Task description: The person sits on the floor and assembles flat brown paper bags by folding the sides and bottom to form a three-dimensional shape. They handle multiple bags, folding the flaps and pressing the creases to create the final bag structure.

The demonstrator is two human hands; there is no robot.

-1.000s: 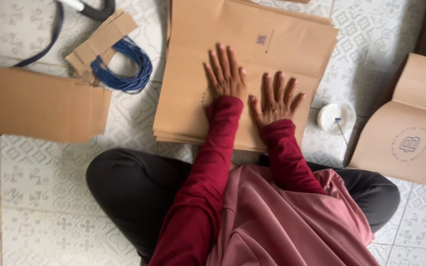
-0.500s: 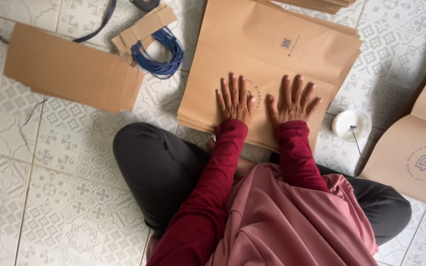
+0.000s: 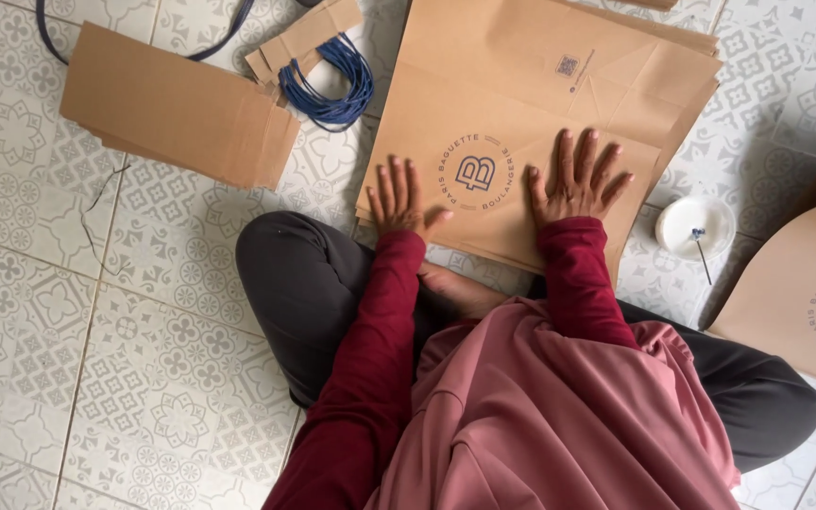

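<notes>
I sit cross-legged on a patterned tile floor. A stack of flat brown paper bags (image 3: 540,85) lies in front of me, the top one showing a round printed mark. My left hand (image 3: 399,198) lies flat on the near left part of the top bag, fingers spread. My right hand (image 3: 578,179) presses flat on the near right part, fingers spread too. Neither hand holds anything. Both sleeves are dark red.
A pile of folded brown paper (image 3: 177,104) lies at the left. Beside it are a bundle of blue cord (image 3: 328,80) and small cardboard strips (image 3: 304,38). A small white dish with a stick (image 3: 696,227) sits at the right, next to another brown bag (image 3: 805,293).
My hands have slid apart across the top bag, the left one drawing back toward the near edge. The view has shifted, so the bags and the pile at the left sit lower in frame.
</notes>
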